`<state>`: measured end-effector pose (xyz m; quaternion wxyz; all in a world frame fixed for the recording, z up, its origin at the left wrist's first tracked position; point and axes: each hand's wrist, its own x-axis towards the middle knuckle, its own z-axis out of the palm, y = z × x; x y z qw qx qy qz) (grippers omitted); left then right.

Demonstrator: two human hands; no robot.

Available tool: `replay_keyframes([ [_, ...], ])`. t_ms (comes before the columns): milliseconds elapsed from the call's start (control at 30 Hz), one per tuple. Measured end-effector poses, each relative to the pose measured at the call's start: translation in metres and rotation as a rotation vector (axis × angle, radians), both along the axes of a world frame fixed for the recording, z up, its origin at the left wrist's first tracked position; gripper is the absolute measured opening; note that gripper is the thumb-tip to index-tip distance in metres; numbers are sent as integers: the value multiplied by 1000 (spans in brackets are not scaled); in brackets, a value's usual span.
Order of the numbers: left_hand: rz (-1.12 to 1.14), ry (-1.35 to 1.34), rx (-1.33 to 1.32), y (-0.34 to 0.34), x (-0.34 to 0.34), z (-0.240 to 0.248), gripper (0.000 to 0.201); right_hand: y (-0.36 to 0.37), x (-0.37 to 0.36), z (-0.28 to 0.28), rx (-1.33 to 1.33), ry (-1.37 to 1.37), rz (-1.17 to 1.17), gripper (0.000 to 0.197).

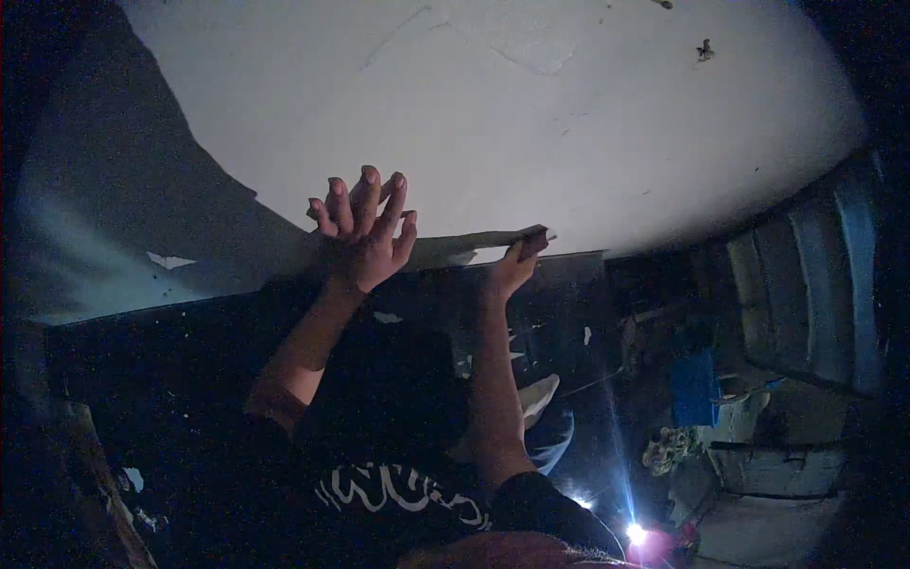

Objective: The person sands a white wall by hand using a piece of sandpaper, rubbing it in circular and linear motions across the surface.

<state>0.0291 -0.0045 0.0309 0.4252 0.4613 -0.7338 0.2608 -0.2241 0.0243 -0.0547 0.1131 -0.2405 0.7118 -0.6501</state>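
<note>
A large pale surface (427, 123) fills the upper middle, with an uneven edge against a darker grey area (114, 161) on the left. My left hand (365, 228) is raised before that edge, its fingers spread and nothing in them. To its right, my right hand (510, 275) is closed around a small reddish-brown block-like tool (535, 243). The tool sits at the lower border of the pale surface; whether it touches is hard to tell. A thin white patch (490, 254) shows just left of the right hand.
A bright lamp (637, 534) shines at the lower right. Beyond it stand a blue container (695, 389) and a greyish chair-like object (777, 474). Bluish hanging panels (829, 275) line the far right. A wooden board (100, 484) leans at the lower left. Much else is dark.
</note>
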Motion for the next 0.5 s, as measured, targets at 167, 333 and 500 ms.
replay_keyframes([
  [167,0,-2,32,1,0,1,76,6,52,29,-275,367,138,48],
  [333,9,-11,21,2,-1,3,76,12,74,37,-214,801,314,54],
  [500,11,-3,5,1,-3,3,77,13,70,37,-203,1035,396,54],
])
